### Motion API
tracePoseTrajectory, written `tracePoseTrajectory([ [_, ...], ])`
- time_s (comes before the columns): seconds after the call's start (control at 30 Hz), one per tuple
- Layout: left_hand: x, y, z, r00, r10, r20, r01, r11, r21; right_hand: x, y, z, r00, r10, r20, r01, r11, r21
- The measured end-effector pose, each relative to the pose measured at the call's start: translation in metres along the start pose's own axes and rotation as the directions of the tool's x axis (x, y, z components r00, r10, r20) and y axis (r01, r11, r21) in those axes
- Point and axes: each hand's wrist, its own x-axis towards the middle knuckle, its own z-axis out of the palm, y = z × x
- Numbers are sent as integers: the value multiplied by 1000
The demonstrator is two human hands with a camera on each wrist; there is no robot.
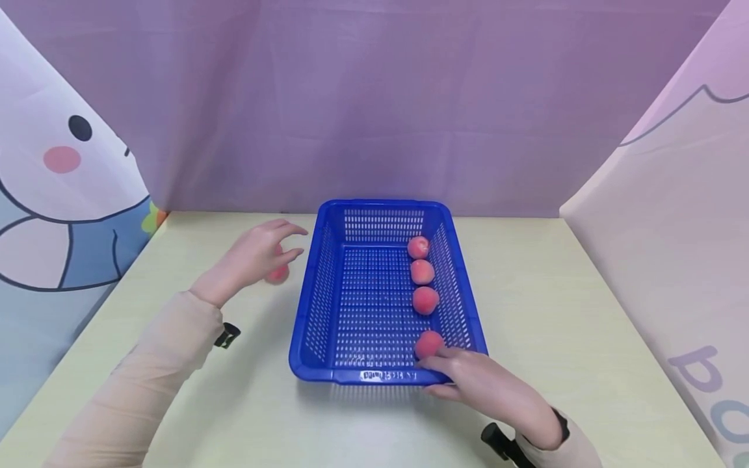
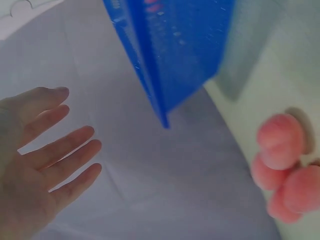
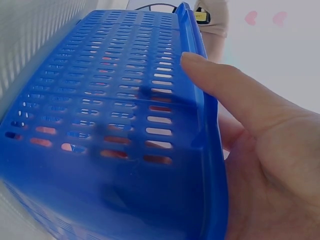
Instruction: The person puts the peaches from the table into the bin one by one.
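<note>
A blue plastic basket with slotted walls stands on the table. Inside it, along the right wall, several pinkish-red peaches lie in a row. My right hand grips the rim at the near right corner, thumb on the outer wall in the right wrist view and fingers over the edge, close to the nearest peach. Left of the basket, my left hand hovers with its fingers spread, holding nothing. It partly covers a peach in the head view; the left wrist view reveals several peaches clustered there.
A pale table extends on both sides of the basket. Behind it hangs a purple cloth. Printed cartoon sheets flank the left and right sides.
</note>
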Motion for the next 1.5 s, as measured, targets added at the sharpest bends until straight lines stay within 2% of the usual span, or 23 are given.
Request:
tracePoseTrajectory([
  [0.13, -4, -17, 1, 996, -75, 48, 76, 997, -24, 0, 0, 0, 1000, -1, 0, 1, 1000, 1],
  [0.33, -11, -42, 3, 989, -136, 59, 138, 990, -38, 0, 1, 1, 1000, -10, -4, 10, 1000, 2],
  [0.53, -18, -60, 6, 975, -202, 97, 209, 975, -74, 0, 1, 1, 1000, -3, 0, 3, 1000, 5],
  [0.77, -24, -74, 12, 977, -201, 71, 207, 975, -81, 0, 1, 2, 1000, 2, 6, -2, 1000, 6],
  [1.0, -27, -86, 19, 964, -240, 116, 250, 964, -85, 0, 1, 1, 1000, 0, 1, 0, 1000, 3],
  [1.23, -32, -98, 30, 971, -216, 99, 225, 970, -88, 0, 2, 1, 1000, -9, -9, 9, 1000, 3],
  [1.5, -37, -111, 43, 958, -246, 145, 262, 960, -101, 0, 2, 2, 1000, -14, -5, 14, 1000, 13],
])
